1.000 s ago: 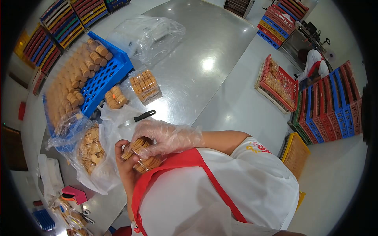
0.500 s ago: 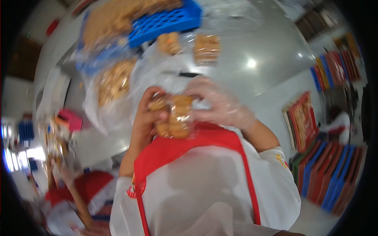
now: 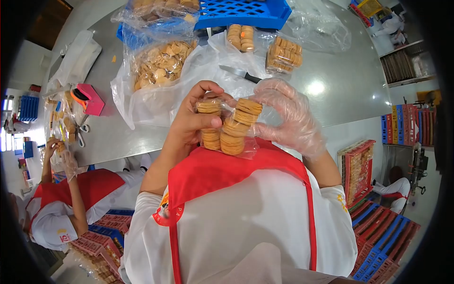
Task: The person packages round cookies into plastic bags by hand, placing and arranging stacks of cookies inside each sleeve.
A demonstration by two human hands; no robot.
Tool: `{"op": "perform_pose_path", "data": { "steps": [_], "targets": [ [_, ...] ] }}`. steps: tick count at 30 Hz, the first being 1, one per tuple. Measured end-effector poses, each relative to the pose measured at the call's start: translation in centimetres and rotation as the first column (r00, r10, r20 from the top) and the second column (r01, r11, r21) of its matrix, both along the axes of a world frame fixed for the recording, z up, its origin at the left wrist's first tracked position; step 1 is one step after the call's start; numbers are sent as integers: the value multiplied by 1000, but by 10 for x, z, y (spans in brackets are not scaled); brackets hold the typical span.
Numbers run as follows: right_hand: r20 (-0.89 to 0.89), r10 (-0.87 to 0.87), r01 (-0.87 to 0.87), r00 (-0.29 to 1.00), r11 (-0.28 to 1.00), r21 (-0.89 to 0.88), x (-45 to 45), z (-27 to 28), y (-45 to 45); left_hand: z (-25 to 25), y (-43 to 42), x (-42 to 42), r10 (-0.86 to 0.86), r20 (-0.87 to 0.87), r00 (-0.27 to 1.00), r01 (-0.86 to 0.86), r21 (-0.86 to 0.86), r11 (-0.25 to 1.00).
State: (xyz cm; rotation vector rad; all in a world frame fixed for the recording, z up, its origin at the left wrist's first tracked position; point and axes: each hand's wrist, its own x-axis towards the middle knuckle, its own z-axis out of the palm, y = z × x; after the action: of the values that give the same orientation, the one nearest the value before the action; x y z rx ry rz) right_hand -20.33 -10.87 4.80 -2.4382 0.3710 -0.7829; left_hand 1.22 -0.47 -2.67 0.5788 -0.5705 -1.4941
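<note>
In front of my red apron, a clear plastic packet of round cookies (image 3: 233,138) is between my two hands, with the cookies stacked in columns. My left hand (image 3: 191,116) is bare and wraps the packet's left side, its thumb pressed across the front. A clear plastic glove covers my right hand (image 3: 293,113), whose thumb and fingers curl round the packet's right edge. Just beyond my right fingers lies a knife with a black handle (image 3: 252,78). Two more cookie packs, a small one (image 3: 240,38) and a larger one (image 3: 284,54), sit farther back on the table.
A plastic bag of loose cookies (image 3: 163,64) lies left of centre on the metal table (image 3: 137,142). Behind it stands a blue crate (image 3: 246,14). At left are a pink holder (image 3: 90,99), scissors (image 3: 81,135) and a co-worker (image 3: 71,199). Stacked crates (image 3: 378,236) stand at right.
The view has shifted and sharpened, and the table things sit farther right in it. The packet has tilted, and its stacks show more clearly. Both hands stay on it.
</note>
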Motion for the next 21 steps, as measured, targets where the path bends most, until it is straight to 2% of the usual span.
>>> {"op": "perform_pose_path", "data": {
  "steps": [4, 7, 10, 13, 16, 19, 21],
  "targets": [
    [86, -40, 48, 996, 994, -96, 5, 6, 7, 0, 2, 3, -10, -60, 998, 9, -3, 1000],
    [163, -90, 81, 983, 995, 60, -1, 6, 8, -6, 3, 8, 15, -82, 997, -17, -29, 999],
    [362, -221, 70, 906, 919, 388, -3, -12, -9, -5, 10, 21, 81, -72, 994, -88, -109, 990],
    [234, -362, 246, 902, 878, 410, -1, -55, -31, -13, 17, 39, 160, -73, 984, -172, -206, 963],
    [-89, -344, 351, 935, 931, 96, 9, -94, -37, -12, 26, 50, 214, -93, 972, -230, -218, 948],
    [-88, -331, 277, 939, 885, -374, 25, -110, -38, -10, 31, 56, 234, -81, 969, -247, -246, 937],
    [-194, -336, 200, 922, 840, -504, 31, -121, -44, -6, 35, 56, 239, -90, 967, -254, -242, 936]
  ]
}}
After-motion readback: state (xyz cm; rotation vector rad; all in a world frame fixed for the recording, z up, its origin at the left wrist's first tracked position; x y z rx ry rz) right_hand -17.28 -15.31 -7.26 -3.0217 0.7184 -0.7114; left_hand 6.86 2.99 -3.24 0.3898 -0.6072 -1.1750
